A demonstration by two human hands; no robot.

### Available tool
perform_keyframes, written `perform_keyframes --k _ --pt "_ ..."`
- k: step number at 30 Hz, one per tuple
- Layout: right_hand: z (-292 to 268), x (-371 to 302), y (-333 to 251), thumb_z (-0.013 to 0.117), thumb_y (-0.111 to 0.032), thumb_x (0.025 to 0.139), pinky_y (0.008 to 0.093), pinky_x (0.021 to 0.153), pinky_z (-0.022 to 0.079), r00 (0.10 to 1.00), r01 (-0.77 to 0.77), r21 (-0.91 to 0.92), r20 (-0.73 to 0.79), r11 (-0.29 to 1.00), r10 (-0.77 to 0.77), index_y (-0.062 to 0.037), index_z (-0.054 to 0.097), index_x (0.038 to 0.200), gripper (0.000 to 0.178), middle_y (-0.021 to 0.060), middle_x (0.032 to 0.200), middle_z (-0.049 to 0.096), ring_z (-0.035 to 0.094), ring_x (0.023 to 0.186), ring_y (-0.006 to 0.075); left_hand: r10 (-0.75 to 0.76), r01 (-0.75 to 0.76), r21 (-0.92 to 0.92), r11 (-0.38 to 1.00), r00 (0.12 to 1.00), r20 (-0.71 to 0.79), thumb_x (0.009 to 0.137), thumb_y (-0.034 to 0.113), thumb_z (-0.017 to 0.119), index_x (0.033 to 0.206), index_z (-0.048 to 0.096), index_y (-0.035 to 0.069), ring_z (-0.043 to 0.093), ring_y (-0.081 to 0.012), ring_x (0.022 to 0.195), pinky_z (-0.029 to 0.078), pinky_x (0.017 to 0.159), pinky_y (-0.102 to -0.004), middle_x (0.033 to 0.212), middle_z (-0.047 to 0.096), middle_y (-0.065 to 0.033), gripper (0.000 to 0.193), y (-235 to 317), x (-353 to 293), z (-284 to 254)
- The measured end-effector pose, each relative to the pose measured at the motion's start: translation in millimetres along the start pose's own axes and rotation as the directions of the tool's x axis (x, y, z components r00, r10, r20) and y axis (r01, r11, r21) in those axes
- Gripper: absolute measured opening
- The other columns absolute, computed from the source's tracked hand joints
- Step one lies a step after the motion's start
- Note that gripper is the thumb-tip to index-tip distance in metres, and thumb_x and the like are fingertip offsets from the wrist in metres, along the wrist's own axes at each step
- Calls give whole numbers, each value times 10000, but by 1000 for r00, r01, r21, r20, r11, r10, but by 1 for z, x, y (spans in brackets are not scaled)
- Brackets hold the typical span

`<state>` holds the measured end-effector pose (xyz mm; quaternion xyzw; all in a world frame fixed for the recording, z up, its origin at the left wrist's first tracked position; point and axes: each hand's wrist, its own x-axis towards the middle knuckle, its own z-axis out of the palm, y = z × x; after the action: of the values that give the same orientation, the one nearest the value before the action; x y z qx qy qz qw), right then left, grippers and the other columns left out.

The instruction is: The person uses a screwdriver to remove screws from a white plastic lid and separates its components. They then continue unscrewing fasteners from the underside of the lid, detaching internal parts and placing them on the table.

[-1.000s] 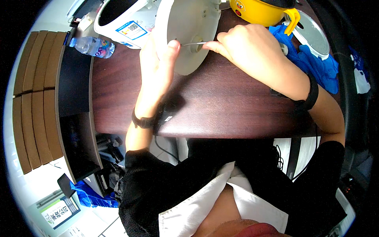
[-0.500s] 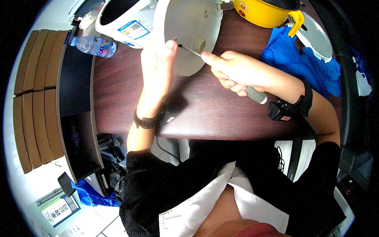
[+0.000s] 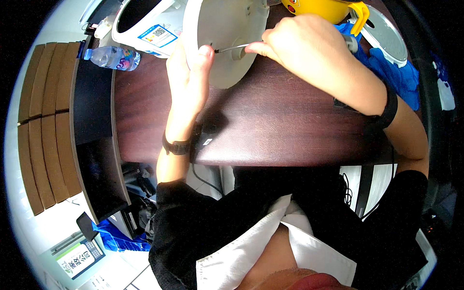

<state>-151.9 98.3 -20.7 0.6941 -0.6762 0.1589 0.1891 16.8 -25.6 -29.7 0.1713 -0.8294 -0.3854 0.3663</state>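
My left hand point(image 3: 189, 79) grips the rim of a white rounded plastic shell point(image 3: 223, 31), its thumb lying on the inner side. In my right hand point(image 3: 309, 53) is a screwdriver point(image 3: 236, 47), its handle wrapped by my fingers, with the grey end showing past the hand. Its thin shaft runs leftward to the shell's inner wall, ending close to my left thumb. A short pale round post stands inside the shell, behind the shaft. Left of the shell is a white appliance body point(image 3: 166, 29) with a dark opening and a blue-edged label; whether the two are joined I cannot tell.
A yellow pot point(image 3: 321, 10) with a handle stands at the far right, beside a blue cloth point(image 3: 405, 79) and a round lid point(image 3: 382, 36). A water bottle point(image 3: 112, 58) lies at the far left of the dark wooden table point(image 3: 251, 125). Brown boxes point(image 3: 43, 135) line the left.
My right hand has moved up and turned over, its back now facing up. The screwdriver's handle has swung away from me, bringing the shaft nearly level. My left hand keeps its hold.
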Motion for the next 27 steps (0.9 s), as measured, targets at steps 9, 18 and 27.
perform_keyframes --k 9,18,27 --pt "11 -16 -9 339 -544 906 204 293 269 528 -849 528 849 -21 2 -135 309 499 578 -38 429 313 296 316 51 40 -41 -25 999 999 -13 868 343 493 1089 507 -38 524 -165 825 418 752 -306 895 580 -99 440 -4 0 2" --pt "18 -10 -23 345 -535 909 212 297 286 522 -853 512 844 -103 -122 -132 315 503 572 -26 435 323 285 315 66 -16 16 -4 1000 1000 -8 871 454 432 1151 480 -49 479 -169 894 364 794 -292 1006 549 -115 577 -4 -2 0" --pt "40 -19 -17 432 -463 894 330 376 442 962 -271 566 173 778 210 -23 574 548 578 115 450 509 542 382 223 91 -90 16 996 994 -69 862 329 497 1070 506 -40 521 -154 732 423 669 -281 817 572 -79 424 -3 0 6"
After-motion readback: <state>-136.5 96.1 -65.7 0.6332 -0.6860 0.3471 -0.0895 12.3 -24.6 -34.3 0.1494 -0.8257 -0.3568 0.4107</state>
